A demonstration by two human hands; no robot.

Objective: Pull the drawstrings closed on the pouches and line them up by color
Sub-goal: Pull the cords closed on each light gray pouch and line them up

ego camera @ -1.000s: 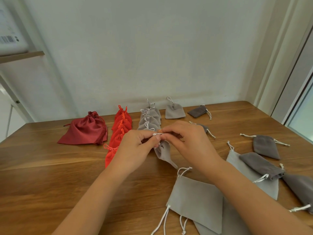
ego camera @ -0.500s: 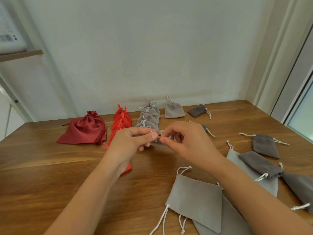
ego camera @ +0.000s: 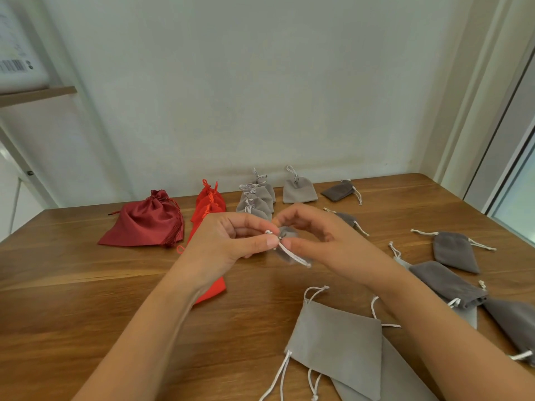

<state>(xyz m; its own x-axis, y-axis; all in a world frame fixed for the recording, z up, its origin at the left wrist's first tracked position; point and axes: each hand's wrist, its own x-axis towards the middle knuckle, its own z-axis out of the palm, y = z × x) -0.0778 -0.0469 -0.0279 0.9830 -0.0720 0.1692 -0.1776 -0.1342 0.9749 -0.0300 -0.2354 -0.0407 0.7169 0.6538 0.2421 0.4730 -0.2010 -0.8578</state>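
Far L on table point(ego camera: 72, 299): dark red pouch point(ego camera: 144, 224), neck cinched, lying on its own. Just R of it, orange-red pouches point(ego camera: 210, 202) in a front-to-back row, overlapping, tops look drawn; near end partly hidden by L forearm.

L hand point(ego camera: 223, 244) is up off the table, thumb + index pinching the white drawstring point(ego camera: 295, 257) right at the neck of the small grey pouch point(ego camera: 286, 247). Pouch hangs in the air btwn both hands, centre frame. It's blurred, so can't tell how far the mouth is closed.

Behind the hands: light grey row point(ego camera: 256, 198), approx 4-5 pcs, cords drawn, in line.

R hand point(ego camera: 324, 241) has fingers curled, thumb + index nipping the same pouch at its mouth from the other side.

At back, single light grey pouch point(ego camera: 299, 191) sits beside the row, then a dark grey pouch point(ego camera: 338, 191) further R.

Progress est.: reds + most small light greys closed and lined up; dark grey line barely begun. Still to do: big light grey pouches point(ego camera: 335, 342) at near edge, lying flat, mouths open, cords loose. Also loose dark grey pouches point(ego camera: 454, 250) scattered far R, flat, cords slack. Roughly half done imo.
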